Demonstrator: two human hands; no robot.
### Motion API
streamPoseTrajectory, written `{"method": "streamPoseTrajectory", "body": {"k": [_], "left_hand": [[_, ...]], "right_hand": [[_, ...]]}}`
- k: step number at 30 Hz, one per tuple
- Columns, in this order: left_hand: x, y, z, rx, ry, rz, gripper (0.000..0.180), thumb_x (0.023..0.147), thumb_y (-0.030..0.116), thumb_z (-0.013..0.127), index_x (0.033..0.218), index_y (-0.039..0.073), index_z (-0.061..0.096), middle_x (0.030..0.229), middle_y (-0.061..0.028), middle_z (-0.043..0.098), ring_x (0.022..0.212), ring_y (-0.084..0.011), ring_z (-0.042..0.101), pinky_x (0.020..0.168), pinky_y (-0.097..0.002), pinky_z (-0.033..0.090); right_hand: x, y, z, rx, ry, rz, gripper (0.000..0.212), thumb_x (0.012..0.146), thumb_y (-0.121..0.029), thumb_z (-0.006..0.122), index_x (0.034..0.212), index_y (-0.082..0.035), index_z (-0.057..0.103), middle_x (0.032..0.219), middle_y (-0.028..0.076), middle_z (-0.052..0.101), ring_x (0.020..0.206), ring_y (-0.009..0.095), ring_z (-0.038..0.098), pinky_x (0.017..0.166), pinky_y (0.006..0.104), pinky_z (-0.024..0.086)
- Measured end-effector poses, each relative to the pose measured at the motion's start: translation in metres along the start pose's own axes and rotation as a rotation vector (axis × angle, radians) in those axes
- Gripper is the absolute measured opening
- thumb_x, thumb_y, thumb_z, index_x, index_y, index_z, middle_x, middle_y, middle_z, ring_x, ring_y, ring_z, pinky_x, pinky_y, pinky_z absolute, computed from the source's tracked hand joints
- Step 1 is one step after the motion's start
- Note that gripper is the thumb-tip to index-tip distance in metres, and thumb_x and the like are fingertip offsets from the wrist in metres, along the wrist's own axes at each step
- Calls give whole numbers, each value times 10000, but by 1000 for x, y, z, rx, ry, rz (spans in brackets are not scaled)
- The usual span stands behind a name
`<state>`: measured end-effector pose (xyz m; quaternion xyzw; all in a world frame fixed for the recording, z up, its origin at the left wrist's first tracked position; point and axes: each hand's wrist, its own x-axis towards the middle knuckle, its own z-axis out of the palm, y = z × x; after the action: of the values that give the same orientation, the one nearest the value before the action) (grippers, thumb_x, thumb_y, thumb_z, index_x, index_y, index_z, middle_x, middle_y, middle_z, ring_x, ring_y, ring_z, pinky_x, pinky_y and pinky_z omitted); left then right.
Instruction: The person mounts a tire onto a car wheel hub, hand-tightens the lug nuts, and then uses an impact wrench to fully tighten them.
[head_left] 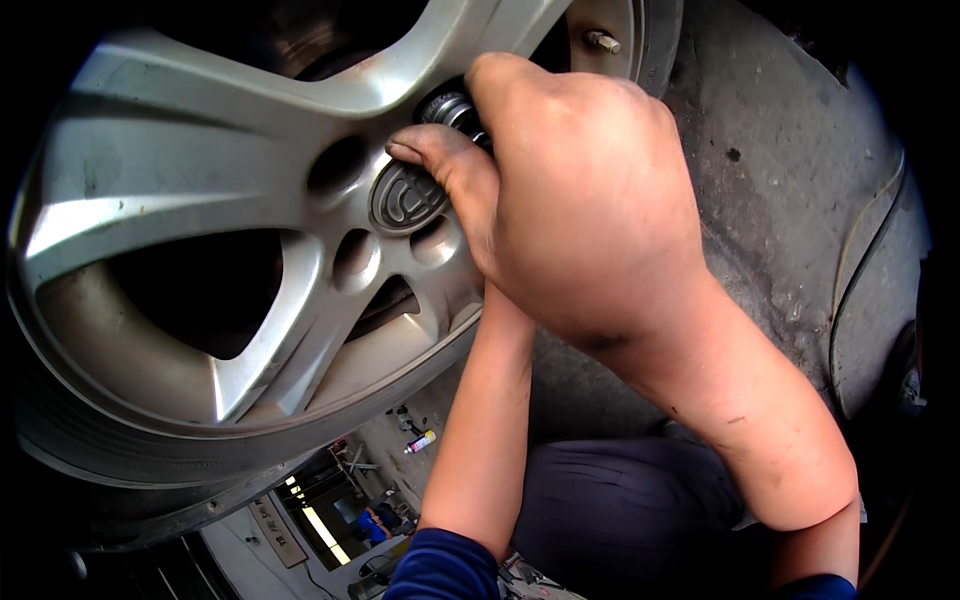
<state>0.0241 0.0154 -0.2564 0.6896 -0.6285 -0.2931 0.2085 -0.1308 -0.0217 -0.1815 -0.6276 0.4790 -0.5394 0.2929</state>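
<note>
A silver alloy wheel (190,165) fills the left and upper part of the head view, with a raised-emblem centre cap (407,195) at its hub. My right hand (590,190) is closed around a dark, ribbed cylindrical socket (455,112) beside the cap, at the upper right of the hub. Its thumb lies along the edge of the cap, and the rest of what it grips is hidden behind the fingers. My left forearm (485,420) rises from the lower edge and passes behind the right hand, which hides the left hand. Open bolt holes (357,258) surround the cap.
A valve stem (602,41) sticks out near the top of the rim. Grey concrete floor (760,170) lies to the right, with a dark cable or hose (845,300) on it. A small bottle (420,442) lies below the tyre. My dark-clothed knee (620,510) is close by.
</note>
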Motion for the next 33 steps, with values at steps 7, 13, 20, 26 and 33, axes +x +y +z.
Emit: {"method": "streamPoseTrajectory", "body": {"k": [7, 13, 20, 26, 33], "left_hand": [[9, 1, 4, -77, -16, 3, 281, 1044, 199, 609, 1208, -21, 668, 1104, -178, 721, 1094, -284, 699, 894, -367, 539], [2, 12, -9, -118, 21, -11, 289, 1064, 211, 587, 1230, -16, 655, 1136, -160, 707, 1116, -264, 681, 914, -359, 531], [14, 11, 11, -168, -27, 16, 300, 1087, 225, 560, 1255, -10, 640, 1172, -139, 691, 1143, -241, 660, 938, -348, 523], [17, 15, 10, -249, -33, 14, 309, 1107, 237, 538, 1276, -6, 628, 1204, -121, 677, 1165, -221, 642, 958, -340, 515], [17, 25, 5, -494, -2, 55, 320, 1131, 251, 512, 1301, 0, 613, 1240, -100, 661, 1191, -197, 621, 982, -329, 507]], "right_hand": [[7, -4, 2, 88, 35, 34, 323, 933, -275, 774, 771, -13, 675, 654, 150, 685, 639, 321, 727, 585, 403, 580], [12, -20, -1, 339, 59, 72, 344, 925, -263, 804, 752, -17, 638, 660, 168, 655, 615, 377, 674, 562, 442, 522], [0, -10, 9, 14, 103, 106, 416, 958, -337, 768, 731, -18, 628, 639, 182, 654, 596, 388, 670, 557, 460, 533], [9, -15, 5, 32, -119, 270, 531, 1039, -445, 609, 748, -22, 743, 663, 175, 709, 656, 343, 751, 610, 447, 607], [5, -16, -22, -107, 3, 25, 391, 902, -324, 819, 1108, -34, 657, 885, 133, 698, 793, 348, 700, 703, 433, 570]]}}
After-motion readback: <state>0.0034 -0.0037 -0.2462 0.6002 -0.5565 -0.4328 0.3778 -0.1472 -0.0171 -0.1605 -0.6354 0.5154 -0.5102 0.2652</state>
